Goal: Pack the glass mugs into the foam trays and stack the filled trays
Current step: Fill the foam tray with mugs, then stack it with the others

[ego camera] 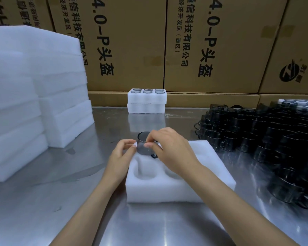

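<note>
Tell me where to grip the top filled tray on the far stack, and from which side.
Grip the top filled tray by its two short end walls, one hand from each side. Its six mugs sit rim-up, so keep it level and avoid the top face.

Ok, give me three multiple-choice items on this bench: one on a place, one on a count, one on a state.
1. Where are the loose mugs?
A. right of the near tray
B. left of it
C. on the cartons

2. How many filled trays are in the far stack?
A. one
B. two
C. four

3. What is the state of the held mug?
A. fully seated
B. lying on the table
C. still above its pocket

Key: 1 A, they crowd the table's right side. 2 B, two layers show. 3 C, the left hand and right hand hold it at the far-left pocket.
</note>
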Available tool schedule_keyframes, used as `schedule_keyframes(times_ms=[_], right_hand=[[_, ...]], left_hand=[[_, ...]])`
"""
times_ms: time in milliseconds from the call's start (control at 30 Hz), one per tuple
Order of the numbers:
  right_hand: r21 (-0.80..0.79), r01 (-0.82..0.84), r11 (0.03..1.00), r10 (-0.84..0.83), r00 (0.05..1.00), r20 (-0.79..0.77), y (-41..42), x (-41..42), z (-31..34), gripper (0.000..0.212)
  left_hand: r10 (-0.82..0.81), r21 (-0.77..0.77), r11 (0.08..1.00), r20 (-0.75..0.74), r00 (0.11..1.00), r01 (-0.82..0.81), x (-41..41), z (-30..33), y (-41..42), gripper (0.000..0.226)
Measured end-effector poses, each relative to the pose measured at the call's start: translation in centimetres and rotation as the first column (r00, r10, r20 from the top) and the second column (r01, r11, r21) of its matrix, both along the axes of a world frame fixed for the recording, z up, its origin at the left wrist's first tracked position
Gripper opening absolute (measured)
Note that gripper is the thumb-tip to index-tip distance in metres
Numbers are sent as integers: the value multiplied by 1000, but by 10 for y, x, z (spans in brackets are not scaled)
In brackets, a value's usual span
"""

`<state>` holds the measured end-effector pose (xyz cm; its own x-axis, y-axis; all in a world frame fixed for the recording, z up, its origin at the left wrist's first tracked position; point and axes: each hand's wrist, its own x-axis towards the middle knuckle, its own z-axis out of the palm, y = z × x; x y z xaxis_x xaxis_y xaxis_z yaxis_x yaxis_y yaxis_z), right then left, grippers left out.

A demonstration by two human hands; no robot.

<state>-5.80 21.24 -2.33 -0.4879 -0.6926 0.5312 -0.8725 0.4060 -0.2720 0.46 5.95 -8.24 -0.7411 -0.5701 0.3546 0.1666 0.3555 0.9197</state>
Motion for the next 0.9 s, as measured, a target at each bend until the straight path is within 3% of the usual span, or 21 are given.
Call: schedule_keyframes(times_ms=[233,400,500,600,900], right_hand=[[5,-3,1000,3,1000,10,1,2,0,18],[-187,39,982,-26,997,74,9,0,-2,31],[-63,10,998,-6,997,71,11,2,-3,41],[91,-20,996,17,999,30,10,4,-4,49],[370,-10,929,-40,991,129,5,4,-9,49]], left_hand=[[18,-88,996,-10,1000,-19,6,5,5,23],[27,-162,986,-126,992,-48,21,20,8,30],[-37,-360,933,-155,987,-22,34,27,10,42],[-75,-571,820,-41,996,38,38,28,10,49],[5,-630,769,183,983,113,35,18,2,57]])
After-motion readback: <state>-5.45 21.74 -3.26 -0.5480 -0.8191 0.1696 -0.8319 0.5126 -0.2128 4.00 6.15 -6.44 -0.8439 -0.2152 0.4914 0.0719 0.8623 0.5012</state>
